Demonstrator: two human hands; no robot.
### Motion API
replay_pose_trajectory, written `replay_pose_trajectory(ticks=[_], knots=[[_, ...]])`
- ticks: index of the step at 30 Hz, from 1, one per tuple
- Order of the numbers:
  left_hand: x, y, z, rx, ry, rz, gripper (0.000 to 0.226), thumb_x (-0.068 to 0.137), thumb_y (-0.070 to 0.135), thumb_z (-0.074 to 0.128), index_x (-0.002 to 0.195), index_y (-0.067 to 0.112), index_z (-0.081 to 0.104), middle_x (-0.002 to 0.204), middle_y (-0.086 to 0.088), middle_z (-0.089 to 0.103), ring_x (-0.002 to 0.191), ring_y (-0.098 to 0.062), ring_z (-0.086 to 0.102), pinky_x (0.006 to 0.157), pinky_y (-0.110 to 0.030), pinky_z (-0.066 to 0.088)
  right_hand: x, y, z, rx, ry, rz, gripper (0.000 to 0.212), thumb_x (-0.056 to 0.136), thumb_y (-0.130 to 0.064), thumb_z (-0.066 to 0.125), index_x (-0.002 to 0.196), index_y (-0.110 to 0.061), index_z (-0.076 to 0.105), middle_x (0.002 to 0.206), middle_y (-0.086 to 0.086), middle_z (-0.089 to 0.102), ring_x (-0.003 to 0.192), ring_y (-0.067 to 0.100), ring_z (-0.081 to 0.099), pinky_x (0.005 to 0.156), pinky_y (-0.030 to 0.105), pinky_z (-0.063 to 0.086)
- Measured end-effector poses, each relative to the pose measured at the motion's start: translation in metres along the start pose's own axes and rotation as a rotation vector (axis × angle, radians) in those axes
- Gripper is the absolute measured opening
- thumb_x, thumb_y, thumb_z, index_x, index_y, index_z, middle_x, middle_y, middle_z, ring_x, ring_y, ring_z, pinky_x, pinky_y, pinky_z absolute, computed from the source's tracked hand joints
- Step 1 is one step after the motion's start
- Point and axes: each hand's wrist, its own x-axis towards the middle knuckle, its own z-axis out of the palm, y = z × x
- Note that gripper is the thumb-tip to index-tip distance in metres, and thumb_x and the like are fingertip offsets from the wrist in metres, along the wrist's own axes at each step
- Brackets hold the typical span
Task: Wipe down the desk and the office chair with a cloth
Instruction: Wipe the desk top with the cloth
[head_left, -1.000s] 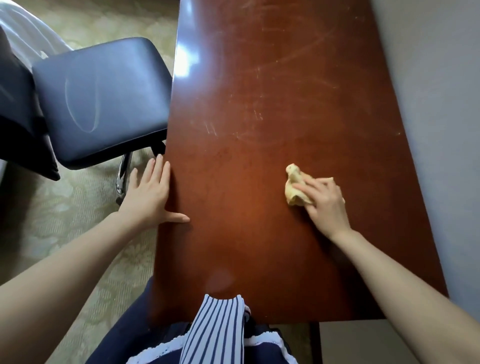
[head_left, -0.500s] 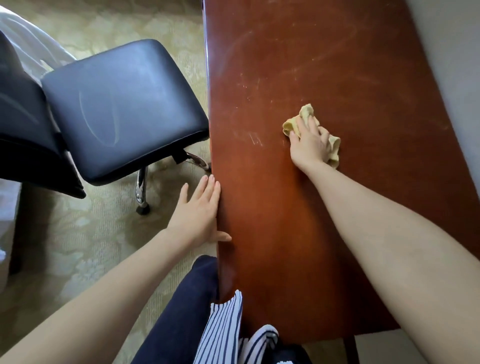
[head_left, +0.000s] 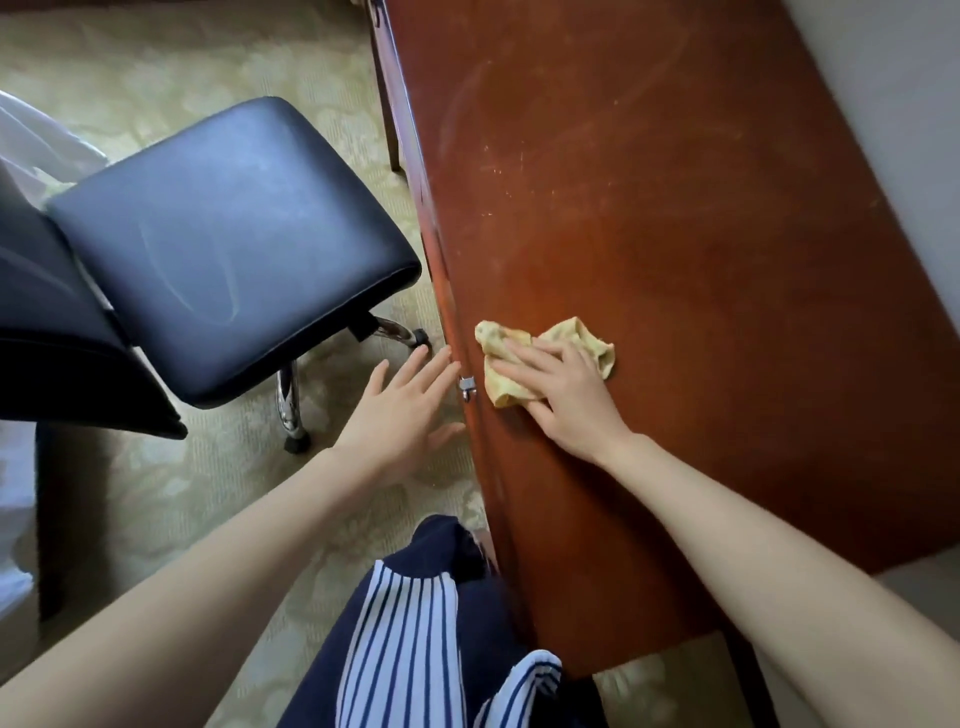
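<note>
A reddish-brown wooden desk (head_left: 675, 218) fills the right half of the view, its top marked with faint scratches and smears. A crumpled yellow cloth (head_left: 571, 338) lies near the desk's left edge. My right hand (head_left: 566, 395) presses flat on the cloth with straight fingers. My left hand (head_left: 400, 415) is spread open against the desk's left side, fingertips beside a small metal knob (head_left: 467, 387). The office chair (head_left: 228, 249) with a dark blue padded seat stands to the left of the desk.
Patterned beige carpet (head_left: 171, 483) covers the floor. The chair's chrome legs (head_left: 288, 405) reach toward the desk. A grey wall (head_left: 893, 104) runs along the desk's right side. White fabric (head_left: 31, 135) lies at the far left. My dark, striped clothing (head_left: 415, 639) is at the bottom.
My right hand has slid the cloth back toward me and to the desk's left edge. My left hand stays at the desk's side. The view has shifted left.
</note>
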Motion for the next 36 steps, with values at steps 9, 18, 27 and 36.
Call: replay_pose_trajectory(ticks=[9,18,27,36], knots=[[-0.003,-0.017,-0.018,-0.019,0.083,-0.038,0.069,0.096,0.048,0.041,0.152,0.019,0.014,0.16,0.004,0.004,0.147,-0.017,-0.002,0.117,-0.046,0.004,-0.053,0.011,0.0,0.014,-0.051,-0.32,0.052,0.073,-0.003,0.072,0.122,-0.02,0.064,0.132,-0.002,0.057,0.117,0.022,0.045,0.096,0.04,0.036],[0.005,-0.049,-0.044,-0.018,0.123,-0.047,0.07,0.096,0.049,0.041,0.153,0.021,0.011,0.16,0.005,0.001,0.147,-0.016,-0.005,0.117,-0.043,0.002,0.011,0.01,-0.004,-0.048,-0.007,-0.29,0.042,0.079,-0.003,0.067,0.119,-0.016,0.066,0.129,0.003,0.059,0.104,0.035,0.058,0.084,0.052,0.049],[0.07,-0.093,-0.095,0.063,-0.013,0.129,0.068,0.098,0.049,0.035,0.152,0.023,0.004,0.16,0.006,-0.001,0.147,-0.018,-0.005,0.117,-0.044,0.0,0.129,0.027,-0.013,-0.085,0.008,-0.012,0.049,0.087,-0.009,0.061,0.133,-0.024,0.054,0.142,-0.004,0.047,0.12,0.029,0.044,0.102,0.046,0.036],[0.122,-0.136,-0.142,0.133,-0.073,0.191,0.067,0.098,0.05,0.035,0.152,0.022,0.009,0.16,0.006,0.0,0.147,-0.018,-0.006,0.117,-0.045,0.002,0.245,0.022,-0.016,-0.116,0.265,0.732,0.046,0.096,-0.031,0.048,0.14,-0.04,0.036,0.15,-0.009,0.03,0.125,0.022,0.031,0.106,0.043,0.029]])
